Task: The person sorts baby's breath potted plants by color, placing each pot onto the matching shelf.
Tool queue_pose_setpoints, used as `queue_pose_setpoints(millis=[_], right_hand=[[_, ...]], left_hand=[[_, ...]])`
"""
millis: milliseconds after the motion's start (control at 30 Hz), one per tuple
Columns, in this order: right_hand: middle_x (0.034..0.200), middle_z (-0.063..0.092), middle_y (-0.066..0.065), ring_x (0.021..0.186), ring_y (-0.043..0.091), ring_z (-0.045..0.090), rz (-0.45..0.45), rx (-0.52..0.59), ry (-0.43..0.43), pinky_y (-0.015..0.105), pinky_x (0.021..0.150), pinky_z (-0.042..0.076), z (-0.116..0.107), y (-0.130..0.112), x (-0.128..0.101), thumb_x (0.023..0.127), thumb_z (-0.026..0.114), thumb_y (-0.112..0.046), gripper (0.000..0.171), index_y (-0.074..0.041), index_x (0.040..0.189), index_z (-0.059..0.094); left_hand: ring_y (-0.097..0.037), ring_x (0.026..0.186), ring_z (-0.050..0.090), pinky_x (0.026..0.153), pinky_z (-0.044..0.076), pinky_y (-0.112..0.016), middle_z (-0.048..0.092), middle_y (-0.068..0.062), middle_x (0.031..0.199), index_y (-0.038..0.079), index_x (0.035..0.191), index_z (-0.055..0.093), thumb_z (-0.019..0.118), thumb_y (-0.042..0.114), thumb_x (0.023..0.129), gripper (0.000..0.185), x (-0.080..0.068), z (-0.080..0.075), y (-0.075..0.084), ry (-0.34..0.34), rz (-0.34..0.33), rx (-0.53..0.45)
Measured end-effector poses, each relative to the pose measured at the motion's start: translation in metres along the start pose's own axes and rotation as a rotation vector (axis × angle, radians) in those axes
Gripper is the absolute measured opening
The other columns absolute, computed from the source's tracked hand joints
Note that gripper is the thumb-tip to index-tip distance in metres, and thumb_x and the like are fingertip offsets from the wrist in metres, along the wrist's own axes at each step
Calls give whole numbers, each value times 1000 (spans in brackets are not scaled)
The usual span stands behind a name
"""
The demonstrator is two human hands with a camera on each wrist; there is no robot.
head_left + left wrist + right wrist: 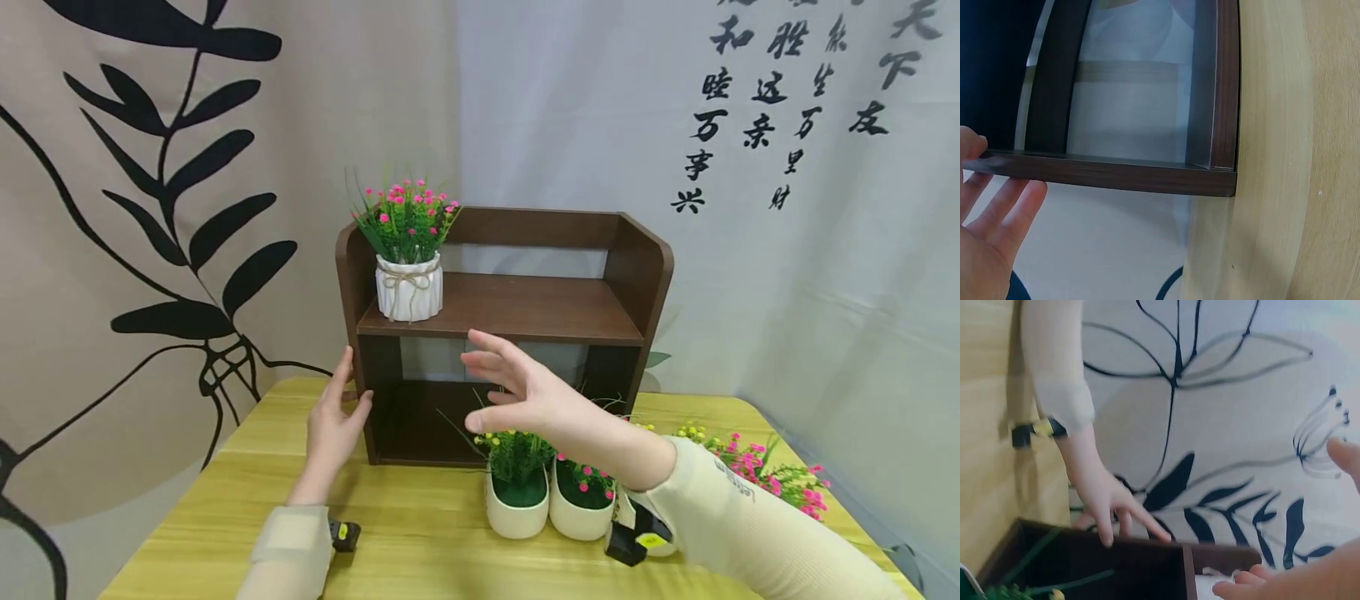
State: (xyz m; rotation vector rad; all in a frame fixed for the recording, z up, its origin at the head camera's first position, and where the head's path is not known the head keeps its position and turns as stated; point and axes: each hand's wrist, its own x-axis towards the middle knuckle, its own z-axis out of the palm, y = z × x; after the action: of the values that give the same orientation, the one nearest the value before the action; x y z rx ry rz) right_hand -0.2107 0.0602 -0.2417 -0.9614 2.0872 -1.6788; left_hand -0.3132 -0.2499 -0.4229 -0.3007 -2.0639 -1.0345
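A dark brown two-tier wooden shelf (525, 304) stands on the table. My left hand (333, 425) holds the front edge of its left side panel, thumb on the inner face and fingers along the outside, as the left wrist view also shows on the panel (1122, 175). In front of the shelf's middle, my right hand (528, 396) hovers with fingers extended and nothing in it. On the upper tier, at the left, sits a white ribbed pot (408, 290) tied with twine, with pink flowers (408, 212) in it.
White oval pots (517, 508) with green plants stand before the shelf, below my right forearm. Pink flowers (772, 475) show beyond my right sleeve on the wood-grain table (420, 542). Printed cloth (540, 108) hangs behind the shelf.
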Motion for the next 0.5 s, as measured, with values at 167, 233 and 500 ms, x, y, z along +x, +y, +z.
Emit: queue_pose_setpoints(millis=[167, 233, 500], right_hand=[[152, 34, 5, 141, 21, 30, -4, 36, -103, 43, 113, 26, 11, 11, -34, 86, 75, -19, 87, -22, 154, 21], [152, 35, 6, 140, 21, 32, 5, 37, -136, 41, 112, 29, 14, 19, -47, 86, 74, -20, 86, -22, 154, 22], [147, 38, 10, 135, 14, 38, 26, 45, -204, 32, 105, 38, 21, 61, -86, 89, 71, -20, 80, -15, 153, 24]], left_hand=[[-36, 88, 67, 52, 49, -24, 54, -19, 134, 28, 153, 31, 69, -2, 86, 83, -3, -1, -1, 8, 10, 12], [-36, 88, 67, 52, 50, -25, 54, -19, 134, 27, 153, 31, 69, -2, 86, 83, -4, -1, -1, 9, 13, 13], [-36, 88, 67, 49, 48, -24, 53, -18, 137, 29, 153, 30, 68, -1, 86, 83, 0, 0, -1, 11, 19, 9]])
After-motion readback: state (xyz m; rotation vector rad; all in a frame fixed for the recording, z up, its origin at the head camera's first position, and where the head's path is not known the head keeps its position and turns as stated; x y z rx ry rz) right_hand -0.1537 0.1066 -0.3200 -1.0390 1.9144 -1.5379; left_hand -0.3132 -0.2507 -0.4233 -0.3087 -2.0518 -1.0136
